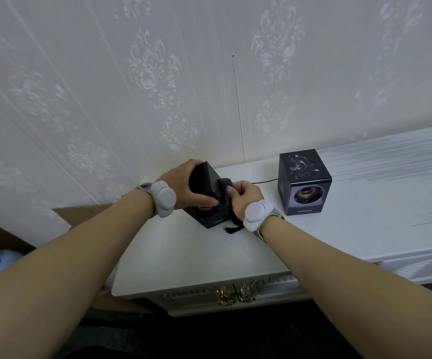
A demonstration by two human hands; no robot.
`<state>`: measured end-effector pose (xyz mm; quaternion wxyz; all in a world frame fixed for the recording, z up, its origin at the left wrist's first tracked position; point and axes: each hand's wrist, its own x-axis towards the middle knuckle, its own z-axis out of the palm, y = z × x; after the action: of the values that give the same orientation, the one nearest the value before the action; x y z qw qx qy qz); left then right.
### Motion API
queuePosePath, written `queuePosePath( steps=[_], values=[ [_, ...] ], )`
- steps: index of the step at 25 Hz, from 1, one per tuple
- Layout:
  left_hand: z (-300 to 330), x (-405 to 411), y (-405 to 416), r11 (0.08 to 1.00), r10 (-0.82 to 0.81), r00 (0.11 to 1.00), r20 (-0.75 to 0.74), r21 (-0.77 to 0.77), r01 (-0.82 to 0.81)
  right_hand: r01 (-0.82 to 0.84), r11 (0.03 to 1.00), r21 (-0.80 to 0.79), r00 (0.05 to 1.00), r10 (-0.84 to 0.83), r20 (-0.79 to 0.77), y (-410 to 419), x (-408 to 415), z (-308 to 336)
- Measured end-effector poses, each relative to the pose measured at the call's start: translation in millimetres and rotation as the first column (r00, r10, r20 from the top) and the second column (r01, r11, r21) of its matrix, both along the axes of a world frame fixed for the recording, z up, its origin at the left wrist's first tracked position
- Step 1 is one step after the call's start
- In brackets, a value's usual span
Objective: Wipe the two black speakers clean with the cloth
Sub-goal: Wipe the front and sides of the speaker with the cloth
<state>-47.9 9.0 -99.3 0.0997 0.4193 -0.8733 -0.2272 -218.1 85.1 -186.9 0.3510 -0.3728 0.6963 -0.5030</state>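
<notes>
Head camera: we see our left hand [183, 185] holding the near speaker [207, 195], tipped up on the white worktop [196, 260]. Our right hand [246, 198] has its grip closed round the dark cloth [225, 186], which presses on the speaker's side. The other speaker [304, 181] stands to the right, its top dusty. A thin cable [264, 181] runs between them. If we tip too far, the cable could tug the other speaker over.
</notes>
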Motion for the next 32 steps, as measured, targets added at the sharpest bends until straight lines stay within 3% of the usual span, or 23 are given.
queuePosePath(
  steps=[5, 13, 22, 32],
  values=[
    [-1.5, 0.0, -0.9, 1.0, -0.014, 1.0, 0.005, -0.025, 0.014, 0.019, 1.0, 0.008, 0.999, -0.019, 0.033, -14.8, 0.6, 12.1],
    [0.2, -5.1, 1.4, 0.999, -0.015, 1.0, 0.009, -0.039, 0.015, -0.041, 0.992, -0.118, 0.997, 0.048, 0.057, -20.0, 8.5, 49.7],
    [2.8, -4.0, 3.0, 1.0, -0.002, 1.0, 0.014, -0.024, 0.002, -0.106, 0.973, -0.206, 0.994, 0.108, -0.003, 10.8, 14.2, 50.4],
    [4.2, -2.6, 5.3, 1.0, -0.002, 1.0, -0.03, 0.022, 0.003, -0.04, 0.998, -0.058, 0.999, 0.038, -0.036, 16.4, 7.2, 17.9]
  ],
)
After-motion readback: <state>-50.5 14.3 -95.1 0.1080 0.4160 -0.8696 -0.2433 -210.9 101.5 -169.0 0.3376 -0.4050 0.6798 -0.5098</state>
